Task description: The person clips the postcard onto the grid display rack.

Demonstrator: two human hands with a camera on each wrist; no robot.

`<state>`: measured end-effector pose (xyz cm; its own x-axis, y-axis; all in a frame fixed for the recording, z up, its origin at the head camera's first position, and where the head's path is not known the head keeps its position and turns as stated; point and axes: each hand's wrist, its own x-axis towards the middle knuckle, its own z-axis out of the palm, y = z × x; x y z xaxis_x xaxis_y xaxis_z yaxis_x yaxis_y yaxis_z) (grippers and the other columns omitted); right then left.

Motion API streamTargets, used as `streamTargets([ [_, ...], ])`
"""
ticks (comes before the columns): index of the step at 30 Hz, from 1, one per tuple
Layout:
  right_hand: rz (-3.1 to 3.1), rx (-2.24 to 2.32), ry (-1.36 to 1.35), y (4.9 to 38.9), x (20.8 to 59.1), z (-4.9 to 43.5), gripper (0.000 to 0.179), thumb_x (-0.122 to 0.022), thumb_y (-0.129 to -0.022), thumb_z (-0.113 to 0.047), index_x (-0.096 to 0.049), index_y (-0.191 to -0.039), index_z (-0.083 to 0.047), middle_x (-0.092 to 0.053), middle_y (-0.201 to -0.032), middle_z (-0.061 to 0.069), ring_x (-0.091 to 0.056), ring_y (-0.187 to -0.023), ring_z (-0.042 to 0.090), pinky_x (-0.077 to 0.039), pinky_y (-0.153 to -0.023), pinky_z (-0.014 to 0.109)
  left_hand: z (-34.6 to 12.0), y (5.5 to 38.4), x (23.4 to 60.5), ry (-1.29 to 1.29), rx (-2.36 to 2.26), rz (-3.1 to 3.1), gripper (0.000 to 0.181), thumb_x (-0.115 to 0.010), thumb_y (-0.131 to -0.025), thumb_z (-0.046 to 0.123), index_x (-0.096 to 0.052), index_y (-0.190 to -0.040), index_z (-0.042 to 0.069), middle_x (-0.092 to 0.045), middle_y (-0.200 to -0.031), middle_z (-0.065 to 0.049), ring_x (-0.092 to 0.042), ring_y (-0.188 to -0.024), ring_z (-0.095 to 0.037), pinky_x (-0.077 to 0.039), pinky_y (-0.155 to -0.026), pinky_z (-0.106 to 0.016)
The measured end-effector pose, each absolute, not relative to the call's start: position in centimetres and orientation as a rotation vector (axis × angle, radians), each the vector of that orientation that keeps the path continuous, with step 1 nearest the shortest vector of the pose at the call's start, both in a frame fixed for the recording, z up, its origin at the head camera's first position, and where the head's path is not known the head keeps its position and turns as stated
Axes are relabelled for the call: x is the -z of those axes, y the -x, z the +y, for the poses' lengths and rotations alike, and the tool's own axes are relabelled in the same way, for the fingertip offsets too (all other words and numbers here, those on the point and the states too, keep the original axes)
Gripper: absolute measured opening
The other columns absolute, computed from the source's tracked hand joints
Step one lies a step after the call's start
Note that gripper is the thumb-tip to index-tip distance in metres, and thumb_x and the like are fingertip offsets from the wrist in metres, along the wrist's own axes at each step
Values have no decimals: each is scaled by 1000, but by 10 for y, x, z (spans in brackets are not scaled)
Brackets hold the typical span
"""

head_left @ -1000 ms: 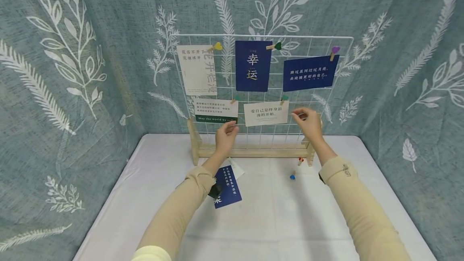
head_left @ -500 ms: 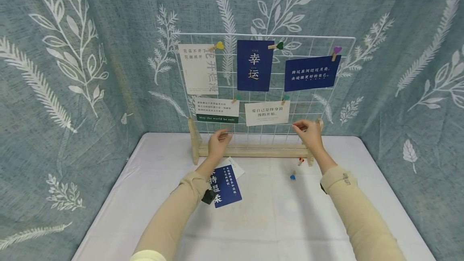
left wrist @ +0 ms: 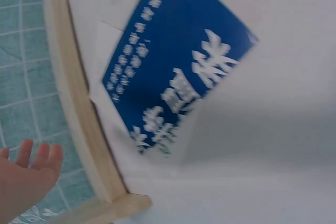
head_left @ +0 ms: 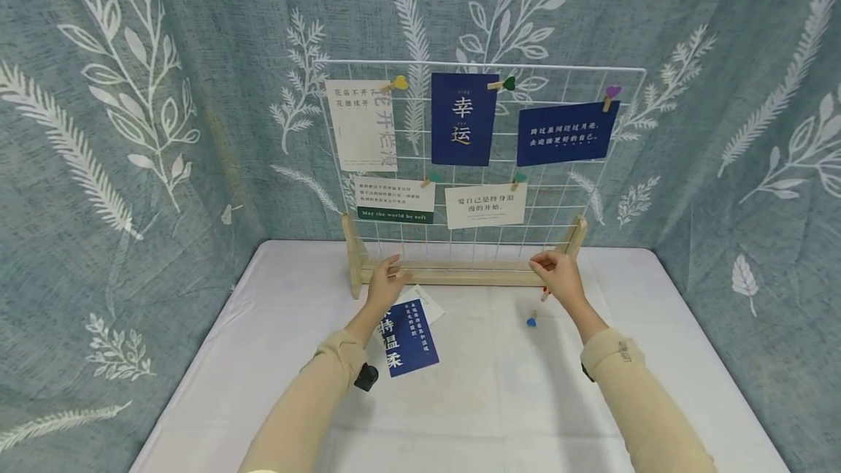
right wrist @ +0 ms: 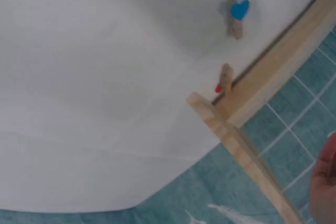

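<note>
My left hand (head_left: 386, 285) hovers with relaxed fingers in front of the wooden rack base (head_left: 460, 278), holding nothing. Just below it on the table lies a blue postcard (head_left: 414, 341) with white lettering, partly covering a white card (head_left: 430, 306). The left wrist view shows that blue postcard (left wrist: 173, 66) apart from the fingers. My right hand (head_left: 560, 279) is near the rack's right foot, its fingers loosely bent and nothing visible in them. Close by on the table are a small clothespin with a blue heart (right wrist: 240, 11) and a red-tipped clothespin (right wrist: 224, 78).
The white wire grid (head_left: 473, 250) stands upright at the back. Clothespins hold several cards on it, including a dark blue card (head_left: 463, 148), a white-and-green card (head_left: 394, 195) and a cream card (head_left: 486, 214). Patterned green cloth (head_left: 217, 93) surrounds the white table (head_left: 486, 414).
My left hand has dropped from the white-and-green card toward the cards on the table. The right hand has come down from beside the cream card toward the clothespins.
</note>
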<state>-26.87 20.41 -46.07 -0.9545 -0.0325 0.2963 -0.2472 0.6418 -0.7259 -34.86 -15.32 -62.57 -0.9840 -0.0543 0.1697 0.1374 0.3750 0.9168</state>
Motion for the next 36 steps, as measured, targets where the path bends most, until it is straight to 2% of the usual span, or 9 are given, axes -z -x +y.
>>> streamTargets([
  [7,-2660,-1252,-177,255,485,206,14,-63,-88,-2,-65,-92,11,-67,-86,24,-58,-68,13,-45,-59,12,-155,313,633,87,1469,-2564,68,-66,-84,47,-44,-138,13,-54,-130,-14,-56,-111,-25,-50,-87,-24],
  [11,-2646,-1286,-146,249,497,205,13,-64,-86,-2,-66,-91,11,-66,-87,23,-55,-68,9,-46,-62,13,-143,271,584,31,1550,-2587,67,-68,-85,40,-43,-138,7,-52,-131,-19,-51,-118,-35,-47,-97,-38],
  [14,-2598,-1323,-141,249,516,206,16,-67,-85,-4,-66,-91,10,-65,-85,22,-59,-70,17,-52,-65,23,-135,241,542,-8,1594,-2655,67,-70,-85,27,-40,-138,0,-47,-136,-26,-44,-125,-44,-40,-103,-54],
  [16,-2575,-1330,-108,251,533,209,17,-68,-83,-7,-67,-91,8,-65,-82,19,-61,-71,23,-54,-66,31,-133,231,533,5,1511,-2715,65,-70,-85,21,-39,-137,-4,-45,-135,-30,-43,-124,-47,-40,-101,-56],
  [17,-2519,-1341,-137,256,551,214,18,-70,-83,-14,-68,-89,4,-65,-77,14,-60,-68,20,-52,-63,29,-133,227,529,0,1476,-2748,66,-70,-85,20,-39,-137,-5,-45,-135,-31,-43,-125,-48,-40,-102,-56],
  [20,-2561,-1287,-24,256,571,216,20,-70,-82,-18,-66,-90,0,-65,-72,10,-60,-66,21,-50,-60,33,-135,222,528,31,1315,-2821,68,-73,-82,17,-39,-136,-7,-45,-132,-34,-43,-122,-51,-41,-100,-57],
  [25,-2724,-1204,252,233,554,205,26,-65,-82,-11,-59,-98,10,-64,-75,18,-59,-65,29,-46,-58,36,-139,221,530,29,1246,-2888,78,-79,-75,20,-39,-138,-2,-43,-133,-33,-39,-123,-53,-37,-102,-61],
  [32,-2798,-1163,349,219,544,195,33,-63,-86,-19,-55,-97,11,-60,-73,15,-55,-64,23,-42,-56,28,-144,214,530,-51,1172,-3043,94,-84,-69,27,-32,-144,4,-33,-143,-31,-29,-132,-51,-27,-108,-64],
  [36,-2776,-1201,317,221,555,199,35,-62,-88,-25,-55,-95,8,-59,-71,13,-53,-63,22,-43,-57,29,-147,208,525,-72,1091,-3112,98,-85,-67,30,-31,-145,7,-32,-144,-30,-28,-133,-50,-24,-108,-65],
])
